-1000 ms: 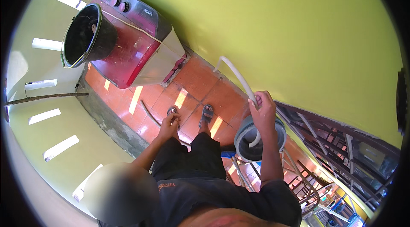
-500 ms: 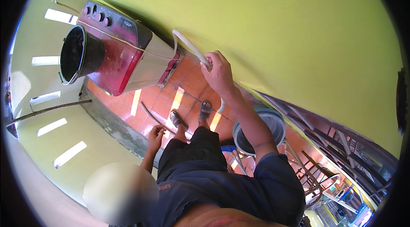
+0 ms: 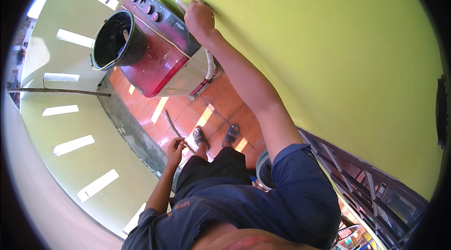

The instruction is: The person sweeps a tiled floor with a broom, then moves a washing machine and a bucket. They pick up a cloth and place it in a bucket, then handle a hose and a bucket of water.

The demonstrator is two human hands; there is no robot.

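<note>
My right hand (image 3: 199, 19) is closed around a white drain hose (image 3: 209, 64), up by the wall behind the washing machine's control panel. A short bend of the hose shows past my fingers, and its lower part runs down to the machine's base. The washing machine (image 3: 157, 57) has a red and maroon top, a dark panel with several knobs and a pale side. On its lid stands a black bucket (image 3: 138, 45) with a wire handle and something light inside. My left hand (image 3: 175, 151) hangs low at my side, fingers loosely bent, with nothing visible in it.
A thin cord (image 3: 162, 37) crosses the machine's top. A grey pipe or hose (image 3: 171, 123) lies on the orange tiled floor (image 3: 225, 92) by my sandalled feet. At my right side is a grey basin (image 3: 264, 170), partly hidden by my sleeve. The yellow-green wall (image 3: 305, 38) rises beyond my right arm.
My right hand has carried the hose up and leftward, from over the floor to behind the control panel. The view has shifted, and my left hand remains low at my side.
</note>
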